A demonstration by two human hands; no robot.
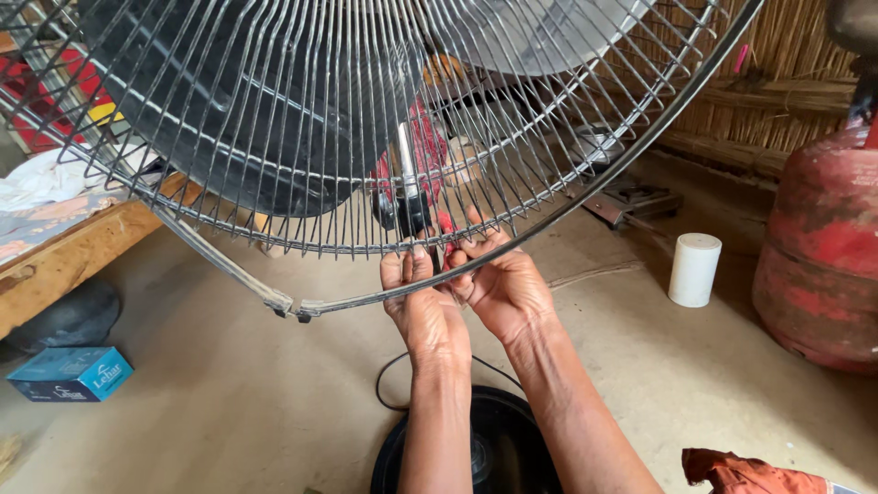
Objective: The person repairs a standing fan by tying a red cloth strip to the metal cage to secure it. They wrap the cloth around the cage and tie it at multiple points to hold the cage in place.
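Head view looks down through a large wire fan guard [366, 137] held up close in front of the person, its black rim band [585, 197] sweeping from upper right down to a small clip joint [297, 307] at lower left. Both hands meet at the bottom of the rim: the left hand [422, 311] has its fingers curled over the band from below, and the right hand [501, 285] pinches the band and the nearest wires just beside it, the two hands touching. Something red shows between the fingertips, too small to identify. Behind the wires sit the dark fan blades [238, 110] and the motor housing [407, 174]. The guard looks light but springy; thin wires would likely bend under a hard squeeze, so the stiffer rim band seems the sound place to grip, close to the clip. On the floor [229, 402] below lie the round black fan base [498, 448] with its cable, a blue box [71, 373], a white cylinder [693, 269] and, well apart at right, a red gas cylinder [823, 256].
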